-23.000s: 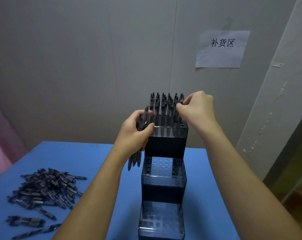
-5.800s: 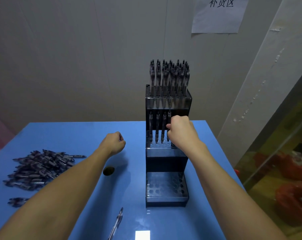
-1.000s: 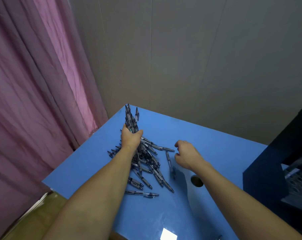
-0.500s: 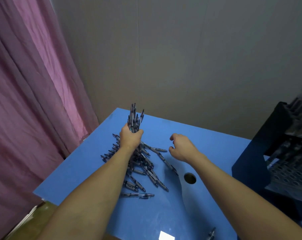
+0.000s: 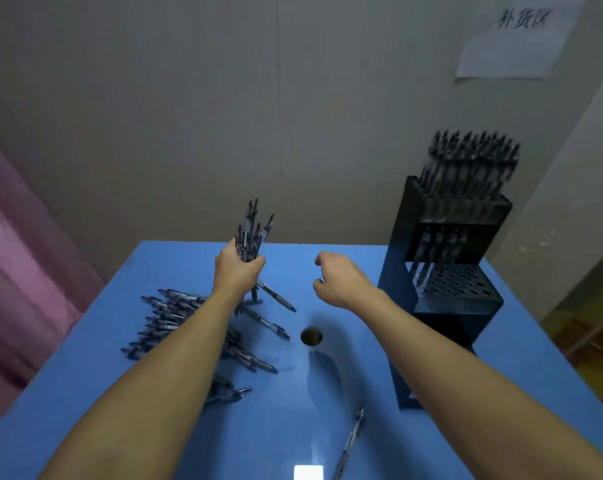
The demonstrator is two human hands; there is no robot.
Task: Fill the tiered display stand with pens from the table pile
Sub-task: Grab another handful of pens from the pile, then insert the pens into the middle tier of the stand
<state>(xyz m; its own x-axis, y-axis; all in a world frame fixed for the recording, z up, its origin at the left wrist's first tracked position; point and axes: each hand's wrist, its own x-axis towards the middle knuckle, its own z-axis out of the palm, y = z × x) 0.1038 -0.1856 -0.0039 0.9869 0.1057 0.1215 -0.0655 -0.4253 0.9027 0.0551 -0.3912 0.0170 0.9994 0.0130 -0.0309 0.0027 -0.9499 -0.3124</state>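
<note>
The left hand (image 5: 237,271) grips a bunch of pens (image 5: 251,233) above the pile (image 5: 175,320); the right hand (image 5: 341,278) hangs loosely curled, empty. The stand (image 5: 456,271) sits right. Wall sign (image 5: 514,39), blurred, perhaps reads "补货区".

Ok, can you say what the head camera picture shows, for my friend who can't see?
The left hand holds a bunch of pens upright above the pile on a blue table. The right hand is empty, near the part-filled stand.
</note>
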